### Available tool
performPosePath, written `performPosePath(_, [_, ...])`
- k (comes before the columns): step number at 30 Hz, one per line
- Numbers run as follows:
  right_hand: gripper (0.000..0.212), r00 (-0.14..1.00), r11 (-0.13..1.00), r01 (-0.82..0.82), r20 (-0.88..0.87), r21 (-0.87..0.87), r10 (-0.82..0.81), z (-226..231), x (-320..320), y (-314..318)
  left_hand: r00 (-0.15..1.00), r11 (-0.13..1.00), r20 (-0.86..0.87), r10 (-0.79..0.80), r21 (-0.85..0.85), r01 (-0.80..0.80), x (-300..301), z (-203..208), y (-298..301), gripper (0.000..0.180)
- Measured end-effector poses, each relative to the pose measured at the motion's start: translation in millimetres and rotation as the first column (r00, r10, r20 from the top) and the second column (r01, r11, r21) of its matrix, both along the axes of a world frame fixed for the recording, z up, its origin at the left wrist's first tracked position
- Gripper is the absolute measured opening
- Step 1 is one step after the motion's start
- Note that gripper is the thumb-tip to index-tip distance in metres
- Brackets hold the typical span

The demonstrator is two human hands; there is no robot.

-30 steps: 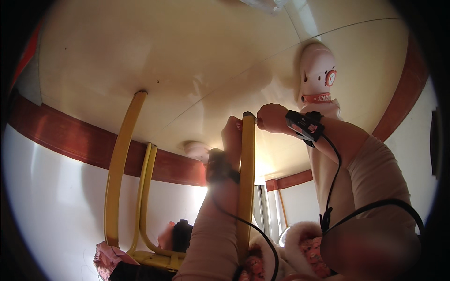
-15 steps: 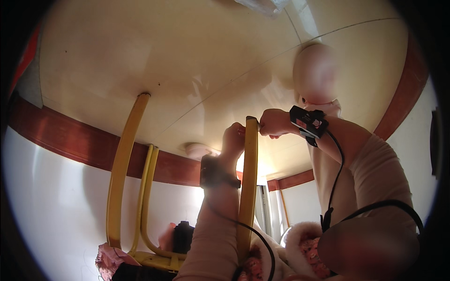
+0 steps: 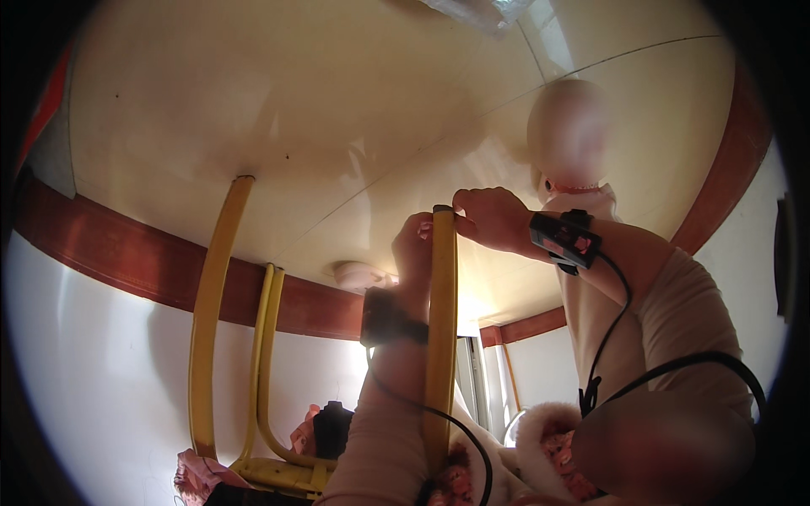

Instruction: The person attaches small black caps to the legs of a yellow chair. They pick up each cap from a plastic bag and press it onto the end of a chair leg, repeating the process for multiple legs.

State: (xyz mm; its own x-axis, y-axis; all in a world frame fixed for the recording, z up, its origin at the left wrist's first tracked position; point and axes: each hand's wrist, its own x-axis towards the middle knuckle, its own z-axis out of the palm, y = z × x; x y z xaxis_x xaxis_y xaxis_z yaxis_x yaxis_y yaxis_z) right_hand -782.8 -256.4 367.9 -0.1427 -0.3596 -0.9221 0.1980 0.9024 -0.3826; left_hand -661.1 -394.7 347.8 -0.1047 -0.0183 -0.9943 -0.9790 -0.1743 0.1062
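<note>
A yellow metal chair leg (image 3: pixel 442 337) rises in the middle with a dark cap (image 3: pixel 443 208) at its end. My left hand (image 3: pixel 412 246) is closed against the left side of this leg, just below the cap; the leg partly hides its fingers. From the right, my right hand (image 3: pixel 496 221) grips the same end, with bent fingers and thumb at the cap's edge. The leg seems to belong to a yellow frame (image 3: pixel 283 474) at lower left, where another curved leg (image 3: pixel 215 312) and a thinner bent tube (image 3: pixel 268 354) stand up. My left forearm hides part of the frame.
Glossy beige floor tiles (image 3: pixel 253 101) meet a red-brown skirting (image 3: pixel 126 232) and a white wall. Clear plastic (image 3: pixel 481 10) lies at the top edge. A pale shoe (image 3: pixel 361 275) shows behind my left hand. Black cables (image 3: pixel 700 364) run from devices on both wrists.
The held leg's end has shifted slightly left, and my left hand with it. My right hand has moved left and up, its fingers now closer over the cap. The other leg has tilted slightly left.
</note>
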Motion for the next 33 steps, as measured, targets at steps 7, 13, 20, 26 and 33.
performPosePath(7, [0.018, 0.996, 0.995, -0.078, -0.048, -0.054, 0.075, -13.4, 0.9, -0.1, 0.997, 0.996, -0.022, -0.080, -0.040, 0.079, -14.9, 5.0, -3.5, 0.015])
performPosePath(13, [0.014, 0.954, 0.968, 0.252, -0.159, -0.025, -0.252, -12.9, -3.5, -3.7, 0.996, 0.979, -0.057, -0.070, -0.196, 0.058, -36.4, -4.3, -3.9, 0.016])
performPosePath(20, [0.009, 0.878, 0.958, 0.166, -0.406, -0.236, -0.252, -5.8, -13.6, -11.7, 0.873, 0.881, -0.210, 0.439, -0.090, -0.464, -47.5, -2.4, -1.1, 0.013])
performPosePath(26, [0.010, 0.895, 0.930, 0.355, -0.251, -0.098, -0.368, -9.1, -22.4, -24.8, 0.963, 0.930, -0.134, 0.235, -0.258, -0.263, -55.3, -18.2, -9.0, 0.009])
performPosePath(33, [0.008, 0.835, 0.943, 0.083, -0.494, -0.323, -0.243, -9.3, -26.9, -20.6, 0.917, 0.874, -0.197, 0.346, -0.287, -0.392, -77.4, 0.2, -7.4, 0.010])
